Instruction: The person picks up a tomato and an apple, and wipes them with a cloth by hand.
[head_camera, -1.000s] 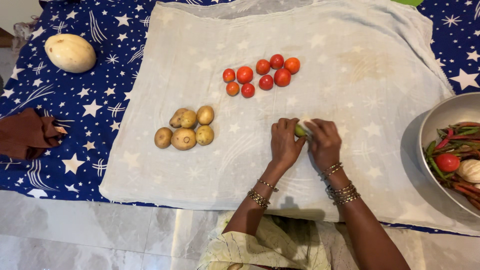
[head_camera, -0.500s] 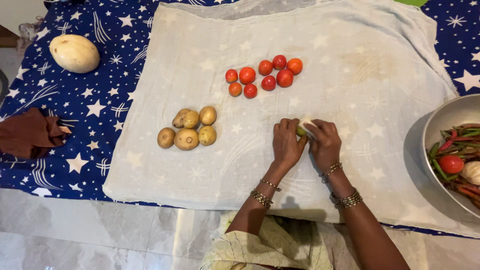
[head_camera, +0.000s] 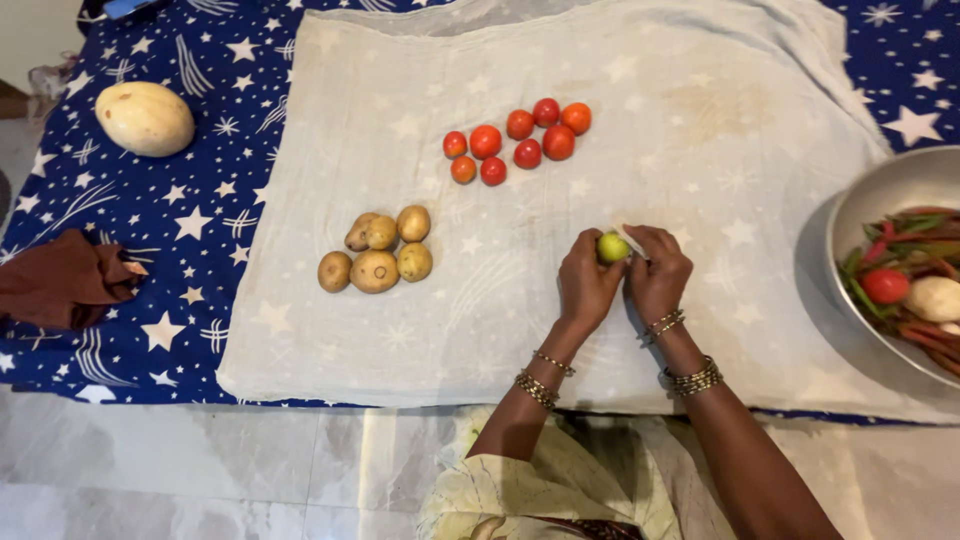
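Note:
A small round yellow-green fruit (head_camera: 612, 246) sits between the fingertips of both my hands, just above the pale cloth (head_camera: 700, 150). My left hand (head_camera: 587, 282) grips it from the left and my right hand (head_camera: 656, 272) from the right, fingers curled around it. Both wrists wear bangles. To the upper left lies a cluster of several red and orange tomatoes (head_camera: 520, 140). A pile of several small potatoes (head_camera: 378, 255) lies further left on the same cloth.
A metal bowl (head_camera: 870, 200) at the right edge holds chillies, a tomato and a pale vegetable. A pale oval melon (head_camera: 145, 118) and a brown rag (head_camera: 60, 280) lie on the blue star-patterned sheet (head_camera: 190, 220) at left. Tiled floor runs along the near edge.
The small green fruit was mostly covered by my fingers before; now it shows plainly between the fingertips. My hands have shifted slightly right and the view has moved a little.

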